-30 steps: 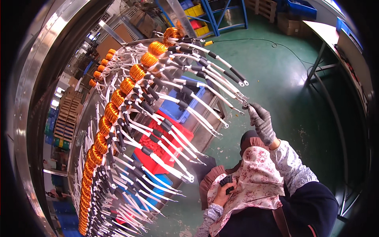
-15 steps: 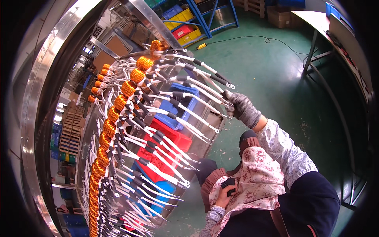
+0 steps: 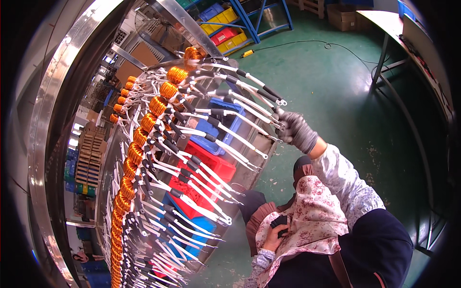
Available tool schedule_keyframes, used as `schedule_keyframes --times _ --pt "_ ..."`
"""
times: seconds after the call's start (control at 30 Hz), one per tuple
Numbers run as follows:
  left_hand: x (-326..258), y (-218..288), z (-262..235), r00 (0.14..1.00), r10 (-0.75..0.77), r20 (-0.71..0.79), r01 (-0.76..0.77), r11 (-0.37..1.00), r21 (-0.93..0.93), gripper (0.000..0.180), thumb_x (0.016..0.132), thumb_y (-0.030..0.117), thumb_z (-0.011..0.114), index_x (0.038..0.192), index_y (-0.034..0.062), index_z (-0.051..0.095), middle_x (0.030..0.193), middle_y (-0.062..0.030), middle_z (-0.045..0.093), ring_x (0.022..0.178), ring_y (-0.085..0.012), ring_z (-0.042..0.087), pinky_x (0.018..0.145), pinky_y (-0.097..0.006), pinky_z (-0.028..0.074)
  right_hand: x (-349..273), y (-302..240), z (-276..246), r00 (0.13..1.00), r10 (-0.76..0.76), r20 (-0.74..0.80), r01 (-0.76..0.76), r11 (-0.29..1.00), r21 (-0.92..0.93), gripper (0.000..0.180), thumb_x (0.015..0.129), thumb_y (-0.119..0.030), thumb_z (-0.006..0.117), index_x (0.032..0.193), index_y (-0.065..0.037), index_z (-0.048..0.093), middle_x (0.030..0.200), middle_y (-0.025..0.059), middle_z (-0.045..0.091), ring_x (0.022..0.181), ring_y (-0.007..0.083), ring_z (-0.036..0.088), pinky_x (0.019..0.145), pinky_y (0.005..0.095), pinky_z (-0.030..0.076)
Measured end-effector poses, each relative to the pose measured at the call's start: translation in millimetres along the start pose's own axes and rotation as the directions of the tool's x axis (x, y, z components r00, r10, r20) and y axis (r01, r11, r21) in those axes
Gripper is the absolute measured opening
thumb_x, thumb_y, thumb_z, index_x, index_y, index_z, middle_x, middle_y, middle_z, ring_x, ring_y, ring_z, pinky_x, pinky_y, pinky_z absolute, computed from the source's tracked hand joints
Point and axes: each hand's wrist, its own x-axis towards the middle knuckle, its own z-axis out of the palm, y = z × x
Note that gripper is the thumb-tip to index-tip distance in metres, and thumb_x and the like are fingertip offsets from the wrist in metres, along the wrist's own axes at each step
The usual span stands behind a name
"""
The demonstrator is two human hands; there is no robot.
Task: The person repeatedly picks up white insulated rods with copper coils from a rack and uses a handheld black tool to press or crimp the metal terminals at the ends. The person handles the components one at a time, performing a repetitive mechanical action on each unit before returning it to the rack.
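My right hand (image 3: 298, 132), in a grey knitted glove, reaches out to the row of white cables (image 3: 249, 109). Its closed fingers are at the tip of one sleeved cable that ends in metal terminals. Above my lap, my bare left hand (image 3: 273, 238) is wrapped round a small bundle of short black pieces (image 3: 279, 222), which look like sleeves. The cables run from copper-wound coils (image 3: 158, 105) hung in a long row. Black sleeves cover parts of many cables, and several tips carry ring terminals (image 3: 227, 221).
Under the cables lie a blue bin (image 3: 218, 127), a red bin (image 3: 211, 168) and a lower blue bin (image 3: 204, 230) on a metal bench (image 3: 254, 165). A metal frame (image 3: 43, 158) rises at left. A blue rack (image 3: 249, 24) and white-topped table (image 3: 379, 21) stand beyond.
The view has shifted slightly, moving the coils and bins a little right in the picture. My right hand has turned a little at the cable tip. My left hand keeps its hold.
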Motion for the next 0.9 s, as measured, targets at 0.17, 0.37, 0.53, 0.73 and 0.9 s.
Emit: schedule_keyframes --times 0.17,0.37,0.53,0.73,0.9 --pt "4.3 -7.3 -5.6 1.0 0.018 0.006 -0.018 1.0 -0.023 0.011 0.078 0.007 0.059 0.086 -0.0002 0.057 0.075 -0.0058 0.058 0.064 -0.0115 0.052 0.051 -0.022 0.036 -4.5 -3.3 -18.2 0.979 0.12 0.162 -0.162 0.948 0.275 0.022 0.093 -0.026 0.051 0.094 -0.004 0.054 0.057 -0.003 0.043 0.046 0.0085 0.039 0.042 0.0261 0.035" --pt "0.3 1.1 3.6 0.999 0.034 -0.018 -0.034 0.999 -0.017 0.011 0.077 0.007 0.06 0.086 0.0 0.057 0.075 -0.0066 0.058 0.063 -0.0119 0.052 0.05 -0.022 0.036 4.3 14.0 -2.5 0.918 -0.386 -0.091 0.365 0.912 -0.186 0.027 0.094 -0.028 0.049 0.094 -0.003 0.061 0.071 0.0021 0.054 0.069 0.011 0.051 0.066 0.0261 0.044" --pt "-1.1 -3.5 4.3 0.997 0.051 -0.062 -0.052 0.998 -0.02 0.011 0.075 0.009 0.062 0.082 0.0025 0.057 0.071 -0.002 0.054 0.059 -0.0088 0.05 0.048 -0.022 0.035 22.3 -2.9 -6.1 0.871 0.347 0.348 -0.486 0.508 0.711 0.019 0.091 -0.018 0.048 0.073 -0.014 0.042 0.051 -0.0087 0.029 0.035 0.0019 0.025 0.028 0.0174 0.018" --pt "-4.8 -3.5 9.2 0.989 0.14 -0.046 -0.14 0.99 -0.001 0.009 0.072 0.009 0.061 0.078 0.0035 0.056 0.068 -0.0038 0.057 0.054 -0.0098 0.052 0.041 -0.021 0.033 30.1 75.9 -40.9 0.9 -0.434 -0.035 0.4 0.856 -0.327 0.036 0.092 -0.017 0.052 0.125 -0.002 0.05 0.113 0.0058 0.058 0.095 0.013 0.056 0.086 0.0277 0.044" --pt "2.0 -8.0 9.6 0.983 0.141 -0.118 -0.15 0.986 -0.071 0.01 0.071 0.007 0.061 0.079 0.0031 0.056 0.067 -0.0045 0.057 0.055 -0.0106 0.052 0.04 -0.021 0.033 55.9 68.8 -43.1 0.945 -0.267 0.191 0.256 0.963 0.081 0.034 0.093 -0.015 0.049 0.124 -0.002 0.05 0.096 0.0049 0.058 0.077 0.0067 0.05 0.062 0.0205 0.039"
